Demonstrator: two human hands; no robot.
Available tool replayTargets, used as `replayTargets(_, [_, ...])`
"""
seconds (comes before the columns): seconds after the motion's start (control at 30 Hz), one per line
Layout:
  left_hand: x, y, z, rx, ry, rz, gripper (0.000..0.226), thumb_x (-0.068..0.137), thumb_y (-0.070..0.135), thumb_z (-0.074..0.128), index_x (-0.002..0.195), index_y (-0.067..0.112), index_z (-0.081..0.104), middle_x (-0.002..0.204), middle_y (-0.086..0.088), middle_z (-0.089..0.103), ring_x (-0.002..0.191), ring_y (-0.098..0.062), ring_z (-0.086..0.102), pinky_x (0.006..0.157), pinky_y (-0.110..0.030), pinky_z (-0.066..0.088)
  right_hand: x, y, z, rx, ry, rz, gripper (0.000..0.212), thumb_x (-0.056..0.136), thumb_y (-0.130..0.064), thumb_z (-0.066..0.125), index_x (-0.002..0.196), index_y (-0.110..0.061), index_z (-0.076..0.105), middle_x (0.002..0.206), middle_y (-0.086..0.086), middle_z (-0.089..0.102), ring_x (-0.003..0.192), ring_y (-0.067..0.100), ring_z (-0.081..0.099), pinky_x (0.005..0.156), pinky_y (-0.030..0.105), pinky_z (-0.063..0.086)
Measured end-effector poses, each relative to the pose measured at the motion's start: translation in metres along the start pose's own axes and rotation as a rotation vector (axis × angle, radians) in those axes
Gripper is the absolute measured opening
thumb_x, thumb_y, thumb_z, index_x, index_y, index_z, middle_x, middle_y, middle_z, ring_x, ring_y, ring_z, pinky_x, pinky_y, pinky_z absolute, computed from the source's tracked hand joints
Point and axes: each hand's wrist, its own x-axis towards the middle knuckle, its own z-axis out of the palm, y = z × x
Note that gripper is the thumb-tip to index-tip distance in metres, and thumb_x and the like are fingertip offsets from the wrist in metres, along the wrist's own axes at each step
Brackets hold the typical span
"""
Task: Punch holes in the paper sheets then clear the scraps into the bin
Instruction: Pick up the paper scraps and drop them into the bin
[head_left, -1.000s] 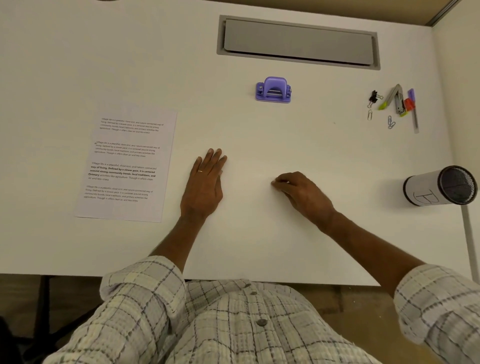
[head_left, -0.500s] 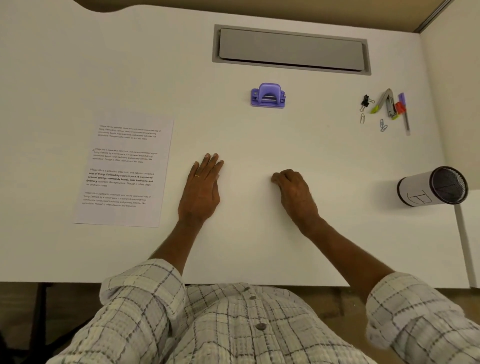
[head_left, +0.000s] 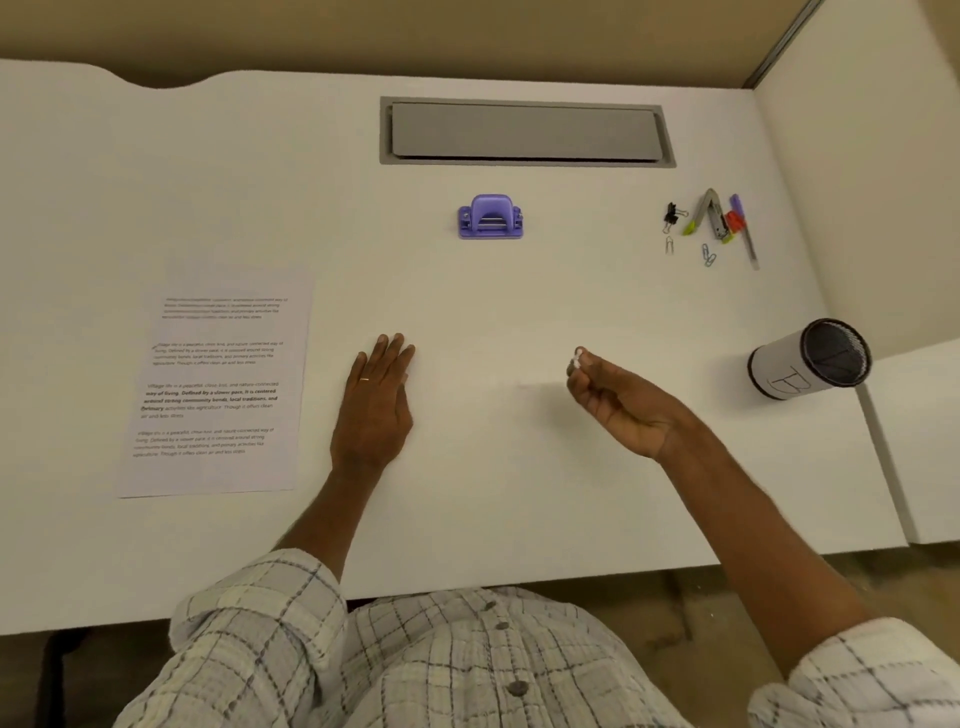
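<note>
1. The right hand (head_left: 618, 400) is lifted off the white desk (head_left: 519, 509), fingers curled in, thumb and fingertips pinching small white paper scraps (head_left: 577, 358).
2. The left hand (head_left: 375, 402) lies flat on the desk, palm down, fingers straight and close together, gripping nothing. A ring shows on one finger.
3. To the left of that hand, just beside it but not touching, lies a printed paper sheet (head_left: 218, 384) with four blocks of text.
4. Farther back, between the two hands, sits a purple hole punch (head_left: 490, 217), well apart from both.
5. Behind the punch, a grey cover plate (head_left: 524, 131) is set into the desk.
6. At the right edge, a cylindrical bin (head_left: 808, 359) with a dark mesh inside and a white label stands tilted toward the camera. The desk surface between the right hand and the bin is bare.
7. At the back right is a cluster: a black binder clip (head_left: 670, 214), paper clips (head_left: 707, 254), a stapler (head_left: 712, 213) and a purple pen (head_left: 744, 234).
</note>
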Motion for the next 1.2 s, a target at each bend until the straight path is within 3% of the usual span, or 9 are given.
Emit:
replayTargets(0.17, [-0.005,-0.005,-0.007,0.014,-0.009,-0.014,0.048,0.107,0.014,0.031,0.151,0.008,0.048,0.162,-0.007,0.041,0.155,-0.023,0.031,0.128,-0.048,0.024,-0.045,-0.059,-0.038,0.13,0.059,-0.169,0.008,0.091,-0.009,0.059,0.099,-0.008,0.063,0.093,0.004,0.06,0.081,0.009,0.059,0.072,0.013,0.055])
replayTargets(0.3, [-0.025,-0.035,-0.033,0.047,0.027,-0.057,0.048,0.107,0.016,0.029,0.149,0.006,0.05,0.159,-0.01,0.044,0.153,-0.026,0.034,0.127,-0.05,0.026,-0.049,-0.096,-0.07,-0.007,0.199,-0.272,0.011,0.101,-0.009,0.053,0.095,-0.01,0.062,0.091,0.001,0.06,0.08,0.005,0.06,0.069,0.01,0.055])
replayTargets(0.43, [-0.03,-0.033,-0.04,0.071,0.028,-0.114,0.048,0.106,0.015,0.03,0.147,0.004,0.053,0.158,-0.011,0.046,0.153,-0.027,0.035,0.126,-0.052,0.027,-0.053,-0.132,-0.103,-0.311,0.471,-0.402,0.01,0.099,-0.003,0.057,0.095,-0.007,0.066,0.077,-0.006,0.072,0.085,0.006,0.062,0.073,0.011,0.056])
replayTargets(0.5, [0.002,0.022,0.003,-0.037,-0.05,0.046,0.049,0.105,0.015,0.03,0.147,0.005,0.052,0.159,-0.011,0.045,0.153,-0.027,0.034,0.127,-0.051,0.025,-0.124,-0.159,-0.165,-0.38,0.713,-0.561,0.007,0.096,-0.003,0.062,0.098,-0.003,0.069,0.072,-0.006,0.072,0.083,0.008,0.062,0.072,0.011,0.056])
replayTargets(0.6, [0.006,0.022,0.003,-0.009,-0.054,-0.017,0.05,0.104,0.015,0.029,0.148,0.005,0.05,0.16,-0.01,0.043,0.155,-0.025,0.032,0.128,-0.049,0.022,-0.118,-0.163,-0.179,-0.713,0.843,-0.629,0.019,0.09,-0.007,0.071,0.107,0.001,0.073,0.076,0.003,0.069,0.066,0.005,0.063,0.066,0.01,0.053])
replayTargets(0.7, [-0.002,0.011,-0.002,0.01,-0.029,-0.014,0.051,0.104,0.016,0.028,0.149,0.006,0.05,0.16,-0.01,0.043,0.155,-0.025,0.032,0.129,-0.048,0.021,-0.101,-0.17,-0.167,-1.007,0.989,-0.686,0.015,0.086,-0.013,0.073,0.099,-0.009,0.079,0.078,0.007,0.072,0.062,0.006,0.063,0.069,0.016,0.054])
replayTargets(0.93, [0.001,0.007,-0.004,0.015,-0.041,-0.032,0.052,0.104,0.018,0.027,0.15,0.008,0.048,0.162,-0.008,0.041,0.156,-0.022,0.029,0.129,-0.046,0.019,-0.096,-0.18,-0.16,-1.196,1.018,-0.684,0.027,0.08,0.004,0.066,0.101,-0.007,0.079,0.093,0.016,0.077,0.081,0.018,0.068,0.089,0.035,0.059])
replayTargets(1.1, [0.0,0.008,-0.003,0.005,-0.026,-0.023,0.051,0.105,0.018,0.027,0.151,0.008,0.048,0.162,-0.008,0.041,0.156,-0.022,0.029,0.129,-0.046,0.02,-0.098,-0.178,-0.156,-1.221,1.077,-0.731,0.014,0.076,-0.022,0.079,0.088,-0.015,0.079,0.078,0.004,0.075,0.076,0.012,0.068,0.077,0.023,0.053])
replayTargets(1.2, [0.0,0.007,-0.003,0.01,-0.014,-0.021,0.051,0.105,0.018,0.027,0.15,0.007,0.048,0.161,-0.009,0.042,0.155,-0.023,0.03,0.129,-0.047,0.021,-0.095,-0.177,-0.154,-1.252,1.064,-0.7,0.015,0.078,-0.019,0.076,0.093,-0.015,0.077,0.083,0.0,0.074,0.078,0.012,0.066,0.065,0.011,0.043])
